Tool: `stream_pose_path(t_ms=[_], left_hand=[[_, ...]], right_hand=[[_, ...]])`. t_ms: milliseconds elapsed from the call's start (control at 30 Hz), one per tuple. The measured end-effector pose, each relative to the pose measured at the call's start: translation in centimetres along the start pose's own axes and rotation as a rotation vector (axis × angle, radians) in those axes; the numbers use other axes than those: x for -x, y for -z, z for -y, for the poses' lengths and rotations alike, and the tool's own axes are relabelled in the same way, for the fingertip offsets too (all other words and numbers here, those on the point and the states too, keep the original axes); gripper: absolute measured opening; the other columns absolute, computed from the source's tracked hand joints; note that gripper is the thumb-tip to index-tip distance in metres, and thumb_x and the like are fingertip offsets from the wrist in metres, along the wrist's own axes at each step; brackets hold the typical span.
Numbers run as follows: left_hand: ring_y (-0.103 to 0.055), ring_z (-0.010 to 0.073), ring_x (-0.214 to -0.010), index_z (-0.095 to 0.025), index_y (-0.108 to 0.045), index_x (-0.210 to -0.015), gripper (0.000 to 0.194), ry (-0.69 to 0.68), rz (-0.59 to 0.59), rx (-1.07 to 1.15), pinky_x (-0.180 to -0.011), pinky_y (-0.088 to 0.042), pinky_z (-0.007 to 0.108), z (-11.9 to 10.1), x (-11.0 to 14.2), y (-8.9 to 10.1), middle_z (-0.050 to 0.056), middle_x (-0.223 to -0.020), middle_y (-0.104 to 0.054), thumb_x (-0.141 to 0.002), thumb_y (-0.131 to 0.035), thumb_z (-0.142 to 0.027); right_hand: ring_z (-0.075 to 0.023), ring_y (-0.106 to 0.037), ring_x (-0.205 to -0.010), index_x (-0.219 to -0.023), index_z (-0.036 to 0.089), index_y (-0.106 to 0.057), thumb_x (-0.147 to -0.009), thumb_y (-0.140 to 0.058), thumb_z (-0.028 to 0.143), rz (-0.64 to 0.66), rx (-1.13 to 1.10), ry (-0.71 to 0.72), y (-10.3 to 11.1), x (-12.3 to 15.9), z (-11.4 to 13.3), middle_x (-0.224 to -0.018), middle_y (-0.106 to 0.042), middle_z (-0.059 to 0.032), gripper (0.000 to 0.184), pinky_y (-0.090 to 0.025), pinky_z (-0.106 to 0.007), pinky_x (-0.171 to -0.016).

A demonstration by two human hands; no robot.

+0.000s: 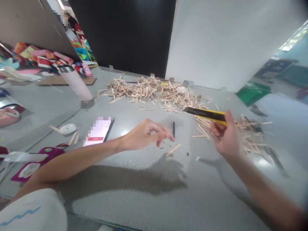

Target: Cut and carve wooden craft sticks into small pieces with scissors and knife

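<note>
My right hand (226,136) is closed around a yellow and black utility knife (204,114), its body pointing left above the grey table (134,179). My left hand (146,134) hovers over the table with fingers loosely stretched and apart, holding nothing. Just beyond its fingertips lie a single flat wooden stick (173,149) and a thin black pen-like rod (173,128). A big heap of wooden sticks (154,93) spreads across the far middle of the table, with more sticks (250,138) scattered behind my right hand.
A phone with a lit screen (98,131) lies left of my left hand. A pink bottle (75,81) and a white mouse (68,129) are further left, colourful boxes (45,59) at the far left, a green bin (252,93) at the right.
</note>
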State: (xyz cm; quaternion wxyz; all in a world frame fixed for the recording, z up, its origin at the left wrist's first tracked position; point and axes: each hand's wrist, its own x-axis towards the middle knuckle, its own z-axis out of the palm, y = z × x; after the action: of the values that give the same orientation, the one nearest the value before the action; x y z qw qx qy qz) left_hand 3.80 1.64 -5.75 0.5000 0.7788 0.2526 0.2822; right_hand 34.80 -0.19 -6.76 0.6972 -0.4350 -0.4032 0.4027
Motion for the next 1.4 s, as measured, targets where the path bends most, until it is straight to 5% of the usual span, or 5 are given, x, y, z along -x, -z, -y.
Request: stream_pose_path(t_ms=[100,333,533,900,1400], left_hand=[[-0.078,0.0267,-0.122,-0.02,-0.081,-0.077,0.036,0.0,-0.023,-0.016,-0.101,-0.058,0.032,-0.1,0.1,0.0,0.009,-0.117,-0.085,-0.098,-0.082,-0.049],[-0.078,0.0235,-0.113,-0.017,-0.077,-0.089,0.046,-0.069,0.099,-0.338,-0.101,-0.057,0.035,2.0,0.1,-1.9,0.013,-0.119,-0.083,-0.116,-0.042,-0.028],[-0.07,0.0243,-0.117,-0.016,-0.07,-0.103,0.039,-0.295,0.223,-0.63,-0.105,-0.055,0.037,6.4,0.6,-5.8,0.011,-0.121,-0.077,-0.083,-0.049,0.012],[-0.066,0.0274,-0.112,-0.012,-0.07,-0.114,0.019,-0.328,0.294,-0.92,-0.102,-0.051,0.039,7.3,2.6,-9.0,0.012,-0.116,-0.073,-0.102,-0.057,-0.005],[-0.065,0.0246,-0.092,-0.018,-0.07,-0.085,0.041,-0.329,0.122,-0.846,-0.089,-0.051,0.04,5.8,2.2,-8.7,0.006,-0.088,-0.07,-0.117,-0.048,-0.03]], right_hand=[[-0.0099,-0.034,-0.041,-0.07,0.026,-0.05,-0.093,-0.084,0.056,-0.013,0.118,0.09,0.2,-0.2,0.1,-0.053,-0.033,0.0104,0.051,-0.031,-0.027,-0.041],[-0.015,-0.052,-0.052,-0.069,0.024,-0.066,-0.088,-0.087,0.042,0.242,0.805,0.325,0.6,0.0,-0.6,-0.058,-0.059,0.0032,0.034,-0.038,-0.03,-0.05],[-0.0165,-0.059,-0.064,-0.08,0.023,-0.065,-0.09,-0.077,0.034,0.424,0.977,0.421,0.4,0.1,-3.2,-0.072,-0.069,0.0007,0.019,-0.045,-0.031,-0.064],[-0.0169,-0.06,-0.065,-0.087,0.025,-0.063,-0.099,-0.072,0.047,0.834,0.822,0.029,2.0,-0.5,-6.3,-0.077,-0.066,0.0008,0.027,-0.046,-0.029,-0.058],[-0.019,-0.061,-0.071,-0.085,0.024,-0.068,-0.105,-0.062,0.054,0.699,0.867,0.119,1.8,-0.7,-7.1,-0.077,-0.068,-0.0003,0.036,-0.047,-0.031,-0.066]])
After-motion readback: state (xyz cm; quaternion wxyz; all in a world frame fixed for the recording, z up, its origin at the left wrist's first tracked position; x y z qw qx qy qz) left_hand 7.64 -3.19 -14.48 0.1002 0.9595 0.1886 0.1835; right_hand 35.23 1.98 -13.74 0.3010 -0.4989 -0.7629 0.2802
